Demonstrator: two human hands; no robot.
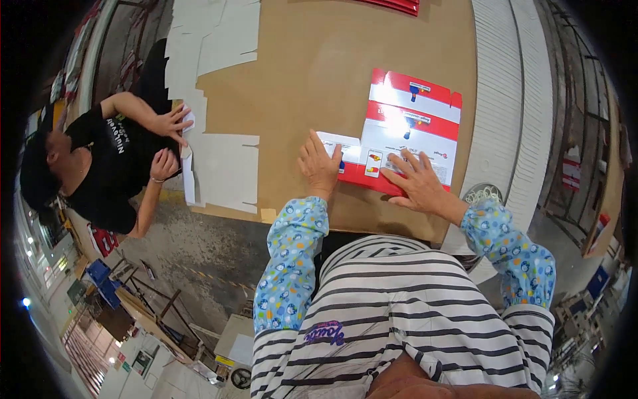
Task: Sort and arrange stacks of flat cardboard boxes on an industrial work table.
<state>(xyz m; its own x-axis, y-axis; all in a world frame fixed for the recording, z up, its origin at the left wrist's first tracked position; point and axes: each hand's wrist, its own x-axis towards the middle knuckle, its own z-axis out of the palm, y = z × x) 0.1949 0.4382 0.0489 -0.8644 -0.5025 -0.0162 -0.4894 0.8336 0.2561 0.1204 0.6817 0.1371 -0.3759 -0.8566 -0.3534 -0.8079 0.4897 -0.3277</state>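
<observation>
A flat red and white printed carton blank (412, 123) lies on the brown cardboard table top in front of me. My left hand (319, 166) rests at its left side flap, fingers along the flap's outer edge and thumb apart on the printed face. The undersides of those fingers are hidden. My right hand (420, 185) lies spread, palm down, on the blank's near right part. Patterned blue sleeve covers are on both my forearms.
White die-cut card sheets (222, 166) cover the table's left side. Across them, a person in black (126, 159) handles a white strip of card. Red folded pieces (392, 5) sit at the far edge. A white ribbed stack (508, 100) runs along the right.
</observation>
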